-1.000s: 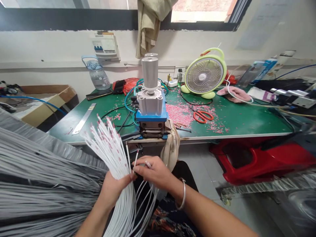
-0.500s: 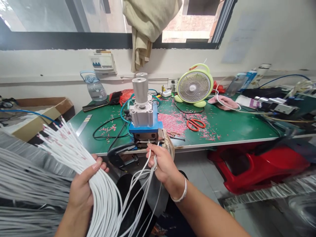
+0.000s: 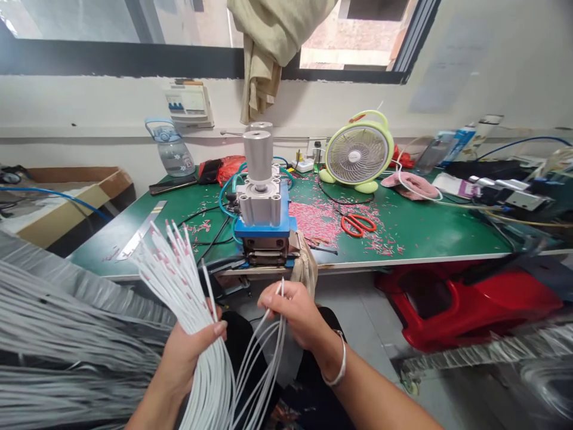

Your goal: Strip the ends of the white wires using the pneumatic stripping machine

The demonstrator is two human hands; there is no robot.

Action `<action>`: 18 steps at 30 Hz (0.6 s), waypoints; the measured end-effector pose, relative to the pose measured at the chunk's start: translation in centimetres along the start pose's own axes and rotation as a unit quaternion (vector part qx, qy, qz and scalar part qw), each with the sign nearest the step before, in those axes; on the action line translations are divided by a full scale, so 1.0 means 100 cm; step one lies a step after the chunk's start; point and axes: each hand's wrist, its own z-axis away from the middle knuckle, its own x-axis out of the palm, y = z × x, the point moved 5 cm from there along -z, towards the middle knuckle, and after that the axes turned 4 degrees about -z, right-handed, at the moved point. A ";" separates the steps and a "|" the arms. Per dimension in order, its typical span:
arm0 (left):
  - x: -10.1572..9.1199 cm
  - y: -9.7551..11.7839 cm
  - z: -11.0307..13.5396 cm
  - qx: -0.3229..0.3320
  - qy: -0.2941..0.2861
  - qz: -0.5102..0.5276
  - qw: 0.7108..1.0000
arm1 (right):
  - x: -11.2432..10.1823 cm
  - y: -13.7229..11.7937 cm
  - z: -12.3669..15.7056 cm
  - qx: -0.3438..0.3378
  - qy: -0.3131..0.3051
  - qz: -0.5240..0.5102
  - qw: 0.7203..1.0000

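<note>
A thick bundle of white cables [image 3: 210, 382] fills my left hand [image 3: 188, 352], its pink-marked ends fanned up and to the left. One cable stands apart from the bundle by my left thumb. My right hand [image 3: 290, 307] pinches a few white cables [image 3: 268, 352], whose tips poke up between the fingers; these hang in loops towards the bundle. Just beyond both hands, at the table's front edge, stands a pneumatic press [image 3: 262, 203] with a blue plate and silver cylinders. My right hand is below and in front of its slot, apart from it.
Pink and white scraps [image 3: 313, 224] litter the green table [image 3: 447, 233]. Red-handled scissors [image 3: 358, 224], a green fan [image 3: 358, 155] and a water bottle [image 3: 172, 149] stand or lie there. Grey cables [image 3: 67, 328] are heaped at left; a red stool [image 3: 470, 304] is at right.
My right hand has drawn the cables back and down from the press slot. My left hand has brought the bundle right and lower, nearer to the right hand. The view has shifted slightly.
</note>
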 end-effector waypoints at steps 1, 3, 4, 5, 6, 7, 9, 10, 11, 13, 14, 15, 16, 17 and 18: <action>0.002 -0.003 0.001 0.007 -0.009 -0.031 0.999 | 0.002 0.001 0.000 0.002 -0.008 -0.007 1.000; 0.005 -0.009 0.002 0.023 -0.032 -0.100 0.994 | 0.007 0.005 0.000 0.025 -0.016 -0.010 0.999; 0.006 -0.012 0.002 0.029 -0.046 -0.135 0.989 | 0.010 0.008 0.000 0.044 -0.024 -0.002 0.999; 0.007 -0.015 0.001 0.035 -0.060 -0.165 0.984 | 0.014 0.011 0.000 0.060 -0.033 0.017 0.997; 0.008 -0.017 0.001 0.041 -0.072 -0.185 0.979 | 0.018 0.014 0.000 0.069 -0.045 0.042 0.996; 0.009 -0.019 0.000 0.043 -0.085 -0.198 0.976 | 0.022 0.016 0.000 0.070 -0.055 0.063 0.994; 0.008 -0.020 0.000 0.047 -0.092 -0.203 0.974 | 0.025 0.016 -0.002 0.063 -0.051 0.062 0.995; 0.006 -0.018 -0.001 0.048 -0.085 -0.189 0.977 | 0.025 0.015 -0.004 0.059 -0.034 0.038 0.997; 0.004 -0.016 -0.001 0.044 -0.075 -0.163 0.983 | 0.023 0.014 -0.006 0.058 -0.010 0.005 0.998; 0.000 -0.010 -0.001 0.031 -0.055 -0.084 0.994 | 0.016 0.009 -0.011 0.058 0.042 -0.068 0.995; -0.002 -0.006 -0.001 0.024 -0.047 -0.036 0.998 | 0.014 0.006 -0.013 0.061 0.062 -0.098 0.991; -0.005 -0.002 -0.002 0.018 -0.038 0.008 0.999 | 0.012 0.002 -0.015 0.065 0.076 -0.124 0.987; -0.007 0.002 -0.003 0.014 -0.029 0.043 0.999 | 0.011 0.000 -0.017 0.070 0.087 -0.150 0.982; -0.009 0.006 -0.005 0.013 -0.020 0.067 0.997 | 0.010 -0.003 -0.019 0.073 0.096 -0.173 0.978; -0.010 0.010 -0.006 0.015 -0.011 0.086 0.996 | 0.010 -0.005 -0.021 0.074 0.105 -0.191 0.973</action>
